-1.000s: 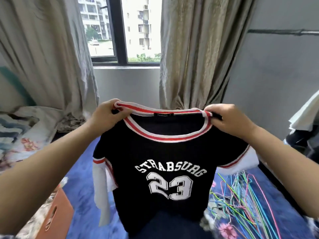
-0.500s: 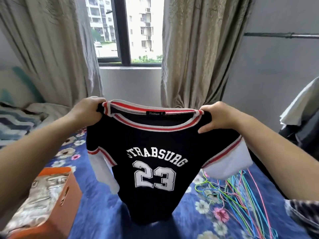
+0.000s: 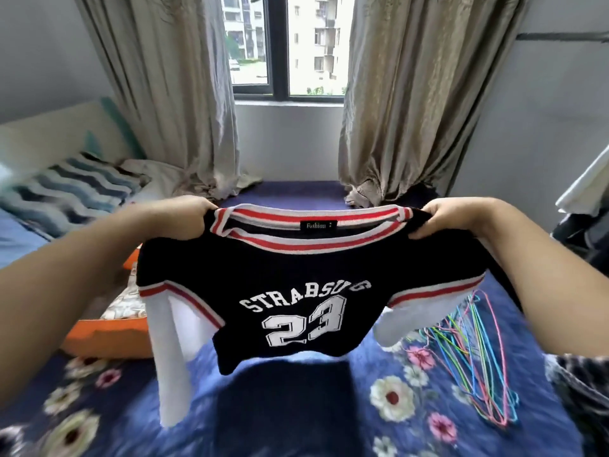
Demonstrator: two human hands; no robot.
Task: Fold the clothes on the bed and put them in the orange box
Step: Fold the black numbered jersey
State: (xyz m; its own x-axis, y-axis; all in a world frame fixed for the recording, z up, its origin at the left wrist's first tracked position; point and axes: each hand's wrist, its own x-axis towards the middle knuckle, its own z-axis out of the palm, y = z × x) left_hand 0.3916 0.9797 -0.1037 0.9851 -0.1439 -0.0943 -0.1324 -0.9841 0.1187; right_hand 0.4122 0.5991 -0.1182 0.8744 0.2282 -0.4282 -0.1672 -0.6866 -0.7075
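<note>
1. Jersey (image 3: pixel 296 285): one black top, red-and-white collar, print "23". It hangs in the air over the bed (image 3: pixel 296 423), front toward the camera, hem free.
2. Left hand (image 3: pixel 184 219) grips the left shoulder beside the collar; right hand (image 3: pixel 441 219) grips the right shoulder. Both have fingers curled into the cloth, and the hands are set wide.
3. Change: a second ago the jersey was held up against the curtains; now it is lower and tilting forward over the bedspread. Judgement: it is being brought down to lie flat, with the fold not yet begun.
4. Orange box (image 3: pixel 108 338): one, on the bed to the left, partly behind the left sleeve. Patterned cloth is already inside.
5. Count: two white sleeves; one bundle of coloured hangers (image 3: pixel 474 351) on the right, individual number unclear.
6. Behind: two curtains (image 3: pixel 395 94), one window (image 3: pixel 283 44).
</note>
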